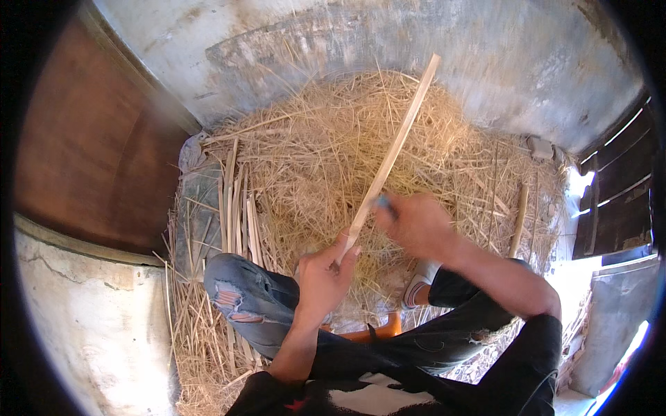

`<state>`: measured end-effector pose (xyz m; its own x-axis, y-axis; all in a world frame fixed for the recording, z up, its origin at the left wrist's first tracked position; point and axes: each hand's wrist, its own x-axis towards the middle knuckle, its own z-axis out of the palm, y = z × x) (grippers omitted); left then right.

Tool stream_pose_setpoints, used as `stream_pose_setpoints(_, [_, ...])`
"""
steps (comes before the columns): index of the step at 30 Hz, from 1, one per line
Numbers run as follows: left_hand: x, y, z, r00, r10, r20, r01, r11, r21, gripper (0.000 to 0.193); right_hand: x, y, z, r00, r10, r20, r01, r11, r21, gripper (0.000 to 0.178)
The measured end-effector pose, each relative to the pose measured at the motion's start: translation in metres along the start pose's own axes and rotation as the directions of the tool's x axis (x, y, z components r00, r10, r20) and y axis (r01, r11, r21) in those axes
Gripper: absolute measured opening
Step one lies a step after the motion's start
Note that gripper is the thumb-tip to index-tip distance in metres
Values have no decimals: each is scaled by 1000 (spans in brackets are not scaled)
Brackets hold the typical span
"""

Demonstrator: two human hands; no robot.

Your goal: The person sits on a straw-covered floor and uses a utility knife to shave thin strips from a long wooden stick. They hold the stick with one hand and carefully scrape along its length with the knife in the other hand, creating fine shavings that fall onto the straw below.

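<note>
A long, flat, pale strip of split bamboo or wood slants up and away from me to the right. My left hand is closed around its lower end, thumb pressed along it. Beside the strip's lower part, my right hand is curled in a fist around a small blue-grey tool. Only a bit of that tool shows past the fingers, and it is blurred, so its kind is unclear. Whether it touches the strip I cannot tell.
Straw-like shavings are heaped in front of me up to a stained wall. Several split strips lie left of my knee. A brown door-like panel stands at left; dark wooden slats are at right. Something orange sits between my legs.
</note>
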<state>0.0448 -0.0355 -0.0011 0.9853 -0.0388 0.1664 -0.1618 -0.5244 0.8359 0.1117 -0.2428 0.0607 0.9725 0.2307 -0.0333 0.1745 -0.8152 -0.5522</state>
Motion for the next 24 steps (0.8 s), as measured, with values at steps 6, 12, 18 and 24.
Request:
stream_pose_setpoints(6, [0,7,-4,999,-30,21,29,999,32,36,5,9,1,989,-140,-52,143,986,80,34])
stream_pose_setpoints(12, [-3,-12,3,998,-58,-29,56,996,-70,34,-11,1,20,978,-206,42,189,948,256,40])
stream_pose_setpoints(18, [-7,-20,7,999,-29,-14,27,993,-118,37,-6,8,21,962,-188,196,110,929,354,56])
stream_pose_setpoints(24, [-7,-12,7,998,-42,55,50,986,-161,37,2,16,-6,857,-279,433,10,849,528,61])
